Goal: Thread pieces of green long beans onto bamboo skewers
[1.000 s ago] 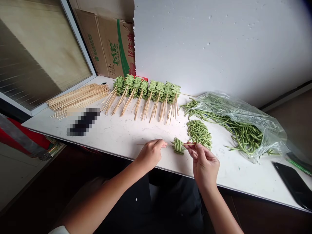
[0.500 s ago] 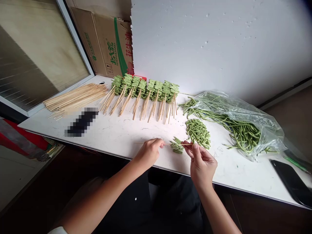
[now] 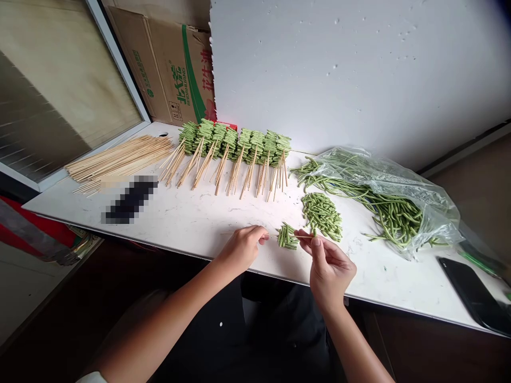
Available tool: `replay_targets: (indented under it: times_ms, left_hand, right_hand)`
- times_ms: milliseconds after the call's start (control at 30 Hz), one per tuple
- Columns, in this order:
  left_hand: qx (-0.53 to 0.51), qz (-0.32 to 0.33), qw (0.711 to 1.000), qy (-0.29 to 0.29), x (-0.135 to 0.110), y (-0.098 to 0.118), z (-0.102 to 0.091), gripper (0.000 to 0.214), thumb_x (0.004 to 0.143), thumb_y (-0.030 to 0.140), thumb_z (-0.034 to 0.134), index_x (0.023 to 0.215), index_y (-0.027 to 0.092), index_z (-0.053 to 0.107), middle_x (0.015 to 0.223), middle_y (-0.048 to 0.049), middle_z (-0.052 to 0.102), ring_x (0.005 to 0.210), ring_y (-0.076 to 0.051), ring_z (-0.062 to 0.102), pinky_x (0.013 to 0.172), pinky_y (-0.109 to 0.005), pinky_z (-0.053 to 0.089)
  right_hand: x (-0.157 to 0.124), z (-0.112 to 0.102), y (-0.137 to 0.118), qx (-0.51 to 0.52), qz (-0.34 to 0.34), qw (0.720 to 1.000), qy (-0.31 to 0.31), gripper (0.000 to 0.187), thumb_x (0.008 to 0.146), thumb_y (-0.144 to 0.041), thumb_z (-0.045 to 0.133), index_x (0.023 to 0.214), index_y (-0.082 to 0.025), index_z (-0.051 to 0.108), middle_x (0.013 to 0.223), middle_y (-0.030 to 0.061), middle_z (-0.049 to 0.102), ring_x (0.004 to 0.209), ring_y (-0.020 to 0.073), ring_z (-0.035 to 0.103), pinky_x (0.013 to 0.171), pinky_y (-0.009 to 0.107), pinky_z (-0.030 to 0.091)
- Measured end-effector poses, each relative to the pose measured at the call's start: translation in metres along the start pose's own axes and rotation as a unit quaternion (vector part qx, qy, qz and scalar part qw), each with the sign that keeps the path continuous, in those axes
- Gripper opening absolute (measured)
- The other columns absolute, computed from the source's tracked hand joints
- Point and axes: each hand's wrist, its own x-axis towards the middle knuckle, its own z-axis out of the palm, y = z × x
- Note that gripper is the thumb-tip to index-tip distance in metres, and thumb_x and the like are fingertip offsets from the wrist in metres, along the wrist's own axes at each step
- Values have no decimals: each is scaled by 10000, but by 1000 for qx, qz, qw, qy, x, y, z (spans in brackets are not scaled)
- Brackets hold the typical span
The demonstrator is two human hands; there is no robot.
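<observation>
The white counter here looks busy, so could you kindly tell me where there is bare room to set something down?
There is a bare patch of counter between the skewered beans and your left hand, and another between the plastic bag and the black phone. It is crowded around the loose cut beans beside your right hand.

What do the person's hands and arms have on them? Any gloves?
No gloves: the left hand and right hand are bare, with no rings showing. Both forearms are bare too; a white fabric sleeve edge shows near the left elbow.
</observation>
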Motion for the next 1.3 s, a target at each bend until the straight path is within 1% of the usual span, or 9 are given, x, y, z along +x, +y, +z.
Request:
replay_targets:
  times_ms: [133,267,433,633,700,833,1000,1133,1300]
  left_hand:
    - [-19,10,1000,18,0,-2,1,429,744,-133,434,916,158,698,819,-36,772,740,-158,764,675,-246,626]
    - [-27,17,999,33,1,-2,-1,496,701,-136,410,951,155,725,788,-27,772,700,-148,765,627,-222,619]
    - [-22,26,998,49,1,2,-3,489,685,-122,405,930,157,723,760,-22,769,661,-143,757,589,-213,616]
    - [13,33,997,73,1,5,-4,423,749,-124,408,884,157,694,783,-34,765,687,-151,751,610,-229,611]
    - [19,38,997,60,2,7,-5,456,722,-138,397,892,152,705,770,-32,753,668,-148,730,607,-231,595]
    - [12,30,999,12,4,10,-10,513,685,-152,390,926,148,730,766,-29,739,657,-144,704,615,-233,574]
    - [9,27,999,36,3,9,-7,513,660,-146,383,922,139,720,783,-37,754,671,-156,729,604,-234,586]
    - [-8,13,999,40,0,10,-3,499,677,-149,379,921,146,698,816,-37,767,724,-161,766,607,-220,606]
    - [-7,7,998,58,-2,11,0,457,698,-144,408,898,166,678,829,-34,768,743,-173,772,637,-242,631]
  right_hand:
    - [4,-1,2,9,23,1000,7,248,858,-428,832,942,-195,821,945,92,838,854,263,816,826,420,680]
    - [7,-1,4,33,52,998,12,260,841,-423,848,926,-178,822,940,105,838,898,284,820,878,445,682]
    - [6,-2,3,36,69,997,11,271,833,-419,856,917,-164,821,952,121,838,898,289,821,890,457,685]
    - [2,0,4,35,90,995,8,272,845,-420,846,932,-163,821,948,124,837,925,286,821,931,445,673]
    - [-1,1,5,42,86,995,12,262,851,-410,843,934,-162,819,942,122,836,924,281,821,943,447,668]
    - [-6,4,6,47,65,997,22,246,858,-405,837,922,-169,812,926,110,835,933,280,820,939,446,667]
    - [-10,6,8,39,71,996,24,249,855,-409,839,910,-168,807,934,109,835,965,283,815,925,427,670]
    - [-12,6,10,45,74,996,23,233,854,-404,840,904,-179,809,937,99,836,986,279,811,895,402,678]
    - [-15,7,13,34,72,997,16,254,853,-410,841,913,-166,809,944,109,834,991,304,811,902,429,672]
